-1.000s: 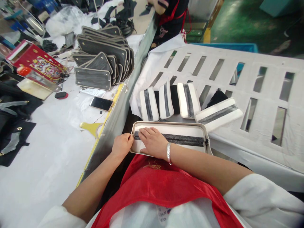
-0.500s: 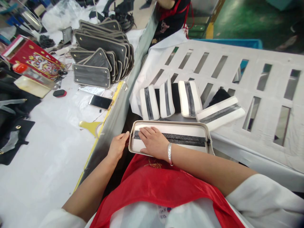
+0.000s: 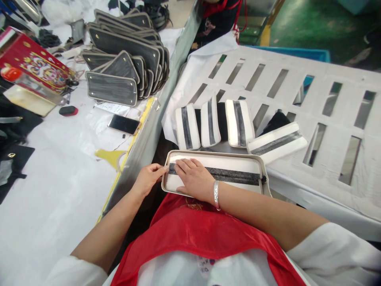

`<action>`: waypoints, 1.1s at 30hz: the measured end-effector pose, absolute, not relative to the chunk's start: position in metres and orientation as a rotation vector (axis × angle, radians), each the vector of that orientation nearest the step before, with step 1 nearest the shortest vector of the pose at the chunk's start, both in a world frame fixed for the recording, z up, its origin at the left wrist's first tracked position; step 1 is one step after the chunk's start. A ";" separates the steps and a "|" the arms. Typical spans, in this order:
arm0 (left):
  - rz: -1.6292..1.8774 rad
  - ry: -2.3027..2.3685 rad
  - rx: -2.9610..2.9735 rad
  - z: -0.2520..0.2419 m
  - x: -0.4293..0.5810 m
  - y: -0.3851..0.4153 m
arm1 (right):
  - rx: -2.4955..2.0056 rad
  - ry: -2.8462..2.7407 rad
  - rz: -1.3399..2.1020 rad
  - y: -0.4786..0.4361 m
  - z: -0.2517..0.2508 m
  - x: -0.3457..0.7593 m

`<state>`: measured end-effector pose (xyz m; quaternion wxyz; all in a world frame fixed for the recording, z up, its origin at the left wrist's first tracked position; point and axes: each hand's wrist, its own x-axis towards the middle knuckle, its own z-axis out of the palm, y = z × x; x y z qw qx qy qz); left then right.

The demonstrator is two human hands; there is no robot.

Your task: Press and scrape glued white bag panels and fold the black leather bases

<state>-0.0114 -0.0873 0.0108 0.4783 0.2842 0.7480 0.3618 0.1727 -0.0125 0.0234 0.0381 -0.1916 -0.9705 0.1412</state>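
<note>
A long shallow tray-like piece (image 3: 235, 163) with a pale rim lies in front of me, its white inside crossed lengthwise by a dark strip. My right hand (image 3: 195, 178), with a silver bangle at the wrist, rests flat on its left half, fingers extended. At the piece's left end, my left hand (image 3: 151, 176) pinches the rim or something small at it between thumb and fingers. Just beyond stand or lean several white panels with dark stripes (image 3: 239, 123), one of them (image 3: 278, 143) tilted at the right.
On the left table are a stack of dark grey panels (image 3: 111, 88), a phone (image 3: 124, 124), a yellow tool (image 3: 110, 157) and a red box (image 3: 38, 63). A white slotted board (image 3: 321, 155) spans the right. A person in dark and red clothes (image 3: 212, 24) is at the top.
My left hand has moved slightly right, its fingertips now over the left rim of the piece. My right hand stays flat on it. The view has shifted a little.
</note>
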 end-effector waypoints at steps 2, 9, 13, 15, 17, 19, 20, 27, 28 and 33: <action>0.716 2.022 0.984 0.018 -0.011 -0.087 | -0.589 -2.974 0.433 -0.013 0.025 0.172; 0.483 2.274 1.408 0.022 -0.002 -0.096 | -0.583 -2.960 0.429 -0.016 0.026 0.173; 0.506 2.283 1.510 0.020 0.002 -0.100 | -0.587 -2.956 0.422 -0.016 0.027 0.173; 0.547 2.265 1.536 0.020 0.003 -0.101 | -0.588 -2.956 0.418 -0.015 0.027 0.173; 0.614 2.225 1.509 0.020 0.002 -0.101 | -0.590 -2.955 0.413 -0.014 0.027 0.173; 0.729 2.162 1.373 0.020 0.001 -0.101 | -0.590 -2.958 0.411 -0.013 0.027 0.172; 0.798 2.125 1.259 0.019 0.000 -0.101 | -0.590 -2.963 0.410 -0.013 0.027 0.172; 1.089 1.880 0.572 0.003 0.001 -0.097 | -0.594 -2.970 0.414 -0.014 0.025 0.173; 1.119 1.819 0.522 -0.001 0.000 -0.096 | -0.593 -2.969 0.415 -0.014 0.025 0.173; 1.038 1.644 0.628 -0.008 -0.015 -0.086 | -0.594 -2.982 0.424 -0.015 0.024 0.172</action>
